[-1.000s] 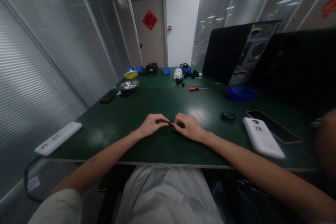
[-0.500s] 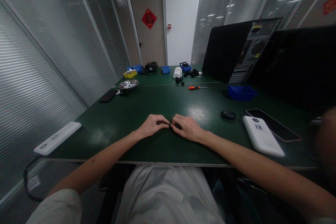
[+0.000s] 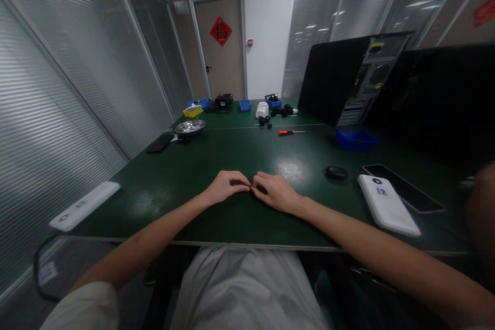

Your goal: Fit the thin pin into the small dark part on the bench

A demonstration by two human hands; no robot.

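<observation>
Both my hands rest on the dark green table [image 3: 216, 160], fingertips meeting at its near middle. My left hand [image 3: 225, 186] is closed in a pinch around a small black part that its fingers mostly hide. My right hand [image 3: 274, 192] is also closed, pinching another small black piece [image 3: 262, 188] that touches the left hand's part. What the pieces are is too small and dark to tell.
A black oval object [image 3: 336, 172], a white flat device [image 3: 387, 204] and a dark phone [image 3: 402, 187] lie to the right. A blue tray [image 3: 356, 139], an orange-handled screwdriver [image 3: 288, 132], a steel bowl [image 3: 190, 126] and small bins lie farther back. A white power strip [image 3: 84, 204] sits at the left edge.
My hands have closed together slightly, and the black piece under my right fingers shows less. The camera shifted a little.
</observation>
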